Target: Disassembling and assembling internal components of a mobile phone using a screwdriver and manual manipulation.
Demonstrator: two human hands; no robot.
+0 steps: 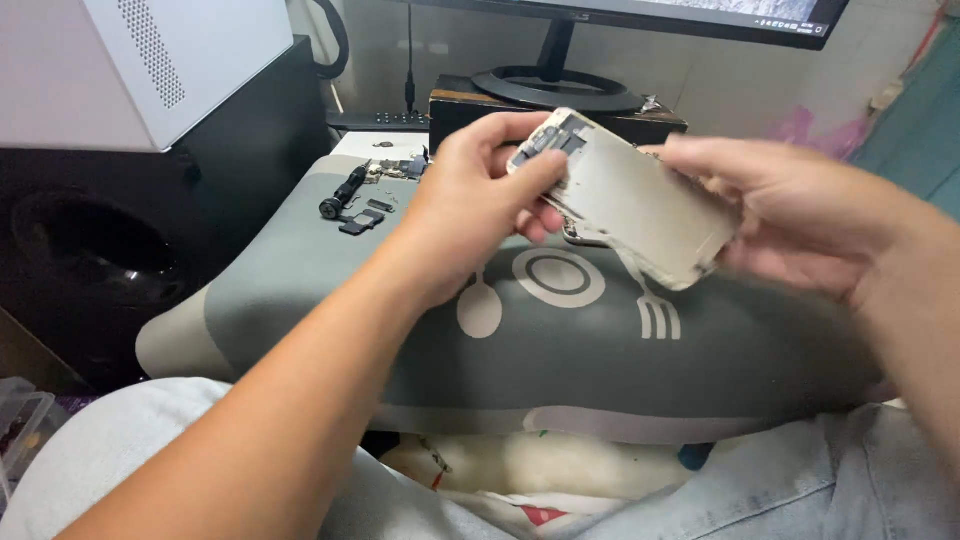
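1. The left hand [470,195] is pinching the upper end of an opened phone frame [625,200], its grip narrow, with the thumb lying across the small circuit parts at that end and the fingers curled beneath.
2. The right hand [790,210] is supporting the frame's other end, its grip holding the lower edge, fingers spread along the far side and underneath.
3. The phone frame is being held in the air between both hands, tilted, its pale metal inner side facing up, above a grey cushion [560,340] with a white plate, spoon and fork design.
4. The cushion is resting across the person's lap, over light denim trousers [800,480].
5. A small black screwdriver [342,193] and loose dark phone parts [365,218] are lying on the cushion's far left end, well apart from the hands.
6. A monitor stand [555,85] is sitting on a dark box [470,115] behind the hands, and a white perforated case [130,60] is standing at the left.
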